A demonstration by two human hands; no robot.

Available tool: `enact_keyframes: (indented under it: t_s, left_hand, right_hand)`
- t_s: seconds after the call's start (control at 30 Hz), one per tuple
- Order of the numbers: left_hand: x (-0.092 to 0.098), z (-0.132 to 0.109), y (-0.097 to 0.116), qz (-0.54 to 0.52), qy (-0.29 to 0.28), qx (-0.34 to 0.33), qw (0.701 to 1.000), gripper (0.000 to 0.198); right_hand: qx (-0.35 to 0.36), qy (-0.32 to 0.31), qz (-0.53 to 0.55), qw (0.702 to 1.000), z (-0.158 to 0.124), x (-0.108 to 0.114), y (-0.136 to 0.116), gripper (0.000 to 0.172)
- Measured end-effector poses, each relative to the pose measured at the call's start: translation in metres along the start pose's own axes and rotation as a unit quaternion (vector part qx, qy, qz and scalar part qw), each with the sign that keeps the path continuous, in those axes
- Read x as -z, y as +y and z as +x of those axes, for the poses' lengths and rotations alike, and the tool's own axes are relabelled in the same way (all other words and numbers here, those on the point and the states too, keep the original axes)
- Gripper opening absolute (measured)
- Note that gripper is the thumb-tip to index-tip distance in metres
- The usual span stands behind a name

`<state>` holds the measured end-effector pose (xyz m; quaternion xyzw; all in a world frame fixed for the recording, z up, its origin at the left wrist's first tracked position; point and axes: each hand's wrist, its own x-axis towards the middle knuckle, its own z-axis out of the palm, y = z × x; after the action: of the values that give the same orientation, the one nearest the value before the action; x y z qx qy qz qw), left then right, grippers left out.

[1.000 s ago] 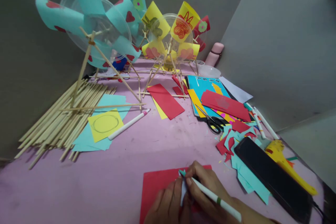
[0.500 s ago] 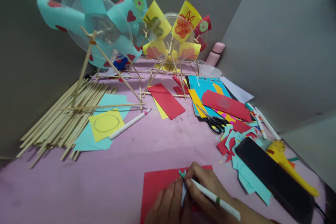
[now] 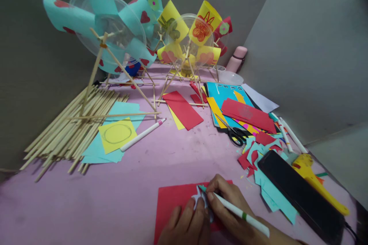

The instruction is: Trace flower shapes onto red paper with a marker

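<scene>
In the head view, my right hand (image 3: 227, 201) grips a white felt-tip pen (image 3: 238, 212) with a green band. Its green tip touches the upper edge of a small pale paper cutout (image 3: 197, 195). The cutout lies on a sheet of red paper (image 3: 169, 203) at the front of the table. My left hand (image 3: 188, 224) rests on the cutout and the red sheet with its fingers laid flat, holding them down. The fingers cover much of the cutout, so its full shape is hidden.
To the right lie a black phone (image 3: 299, 195), a yellow glue gun (image 3: 319, 191), paper scraps (image 3: 253, 157) and scissors (image 3: 235, 134). On the left are wooden sticks (image 3: 57, 138) and a pink-capped marker (image 3: 143, 134). Paper windmills on stick frames (image 3: 120, 67) stand behind.
My right hand and the pen have shifted slightly to the right. My left fingers have drawn back a little, and more of the pale cutout shows.
</scene>
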<state>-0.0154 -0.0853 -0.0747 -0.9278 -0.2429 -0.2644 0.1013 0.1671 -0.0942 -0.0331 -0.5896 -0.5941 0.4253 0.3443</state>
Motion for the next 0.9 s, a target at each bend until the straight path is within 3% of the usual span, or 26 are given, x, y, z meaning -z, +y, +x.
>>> enact_keyframes:
  t_s: [0.17,0.9]
  left_hand:
    - [0.0017,0.0030,-0.0004,0.013,0.016,-0.026,0.999,0.026]
    - [-0.0052,-0.0003,0.0066,0.037,0.019,-0.013,0.999,0.026]
  right_hand:
    - [0.004,-0.018,0.013,1.000,0.0002,-0.0005,-0.0004,0.013]
    - [0.034,-0.058,-0.076,0.995,0.0051,0.0047,-0.0084,0.011]
